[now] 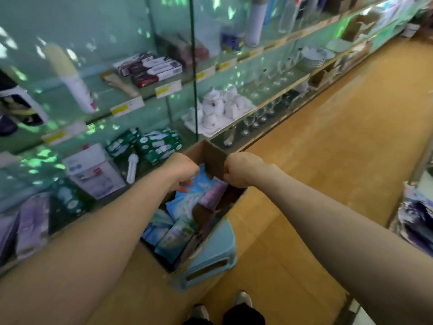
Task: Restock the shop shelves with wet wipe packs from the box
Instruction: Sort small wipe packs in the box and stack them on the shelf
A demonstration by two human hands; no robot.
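Observation:
An open cardboard box (212, 154) stands on a light blue plastic stool (215, 259) in front of the glass shelves. Several wet wipe packs lie in it, blue ones (187, 205) and a purple one (214, 192). My left hand (182, 171) reaches into the box at its far left side, its fingers curled on the top blue pack (199, 184). My right hand (239, 170) is closed as a fist on the far right rim of the box. Green wipe packs (159, 145) lie on the lower glass shelf (98, 207) beside the box.
The glass shelf unit runs along the left, with toothpaste boxes (150, 68), a white tea set (218, 111), glasses (260, 116) and plates (314, 56). The orange floor aisle (328, 148) stretches ahead. Another rack of goods (417, 212) stands at the right. My shoes (220, 306) show below.

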